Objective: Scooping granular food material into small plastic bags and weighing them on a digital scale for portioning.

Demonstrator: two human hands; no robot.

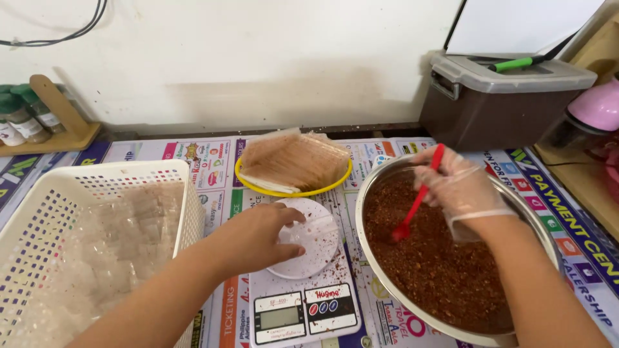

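Two hands are at work over the counter (567,225), which is covered with printed paper sheets. My left hand (258,237) is bare and lies on the round white platform (309,248) of a small digital scale (303,303). Its fingers are curled loosely around a small clear plastic pouch (308,231) resting on that platform, thumb on the near side and fingertips on the far side. I cannot tell how firmly it is pinched.

My right hand (458,187) wears a thin clear glove and is closed around the handle of a red spoon (418,200). The spoon slants down to the left, and its bowl is sunk into the reddish-brown ground spice (438,258) that fills a wide steel bowl (371,187). The bowl stands just beside the scale, on its right.

Behind the scale sits a yellow plate (293,191) heaped with a stack of filled, flattened pouches. A white perforated plastic basket (39,212) holding clear empty pouches stands on the left, under my left forearm. At the back right there is a brown lidded storage box (496,109) with a green-handled tool on its lid. At the far left, spice jars (19,119) stand on a wooden rack.
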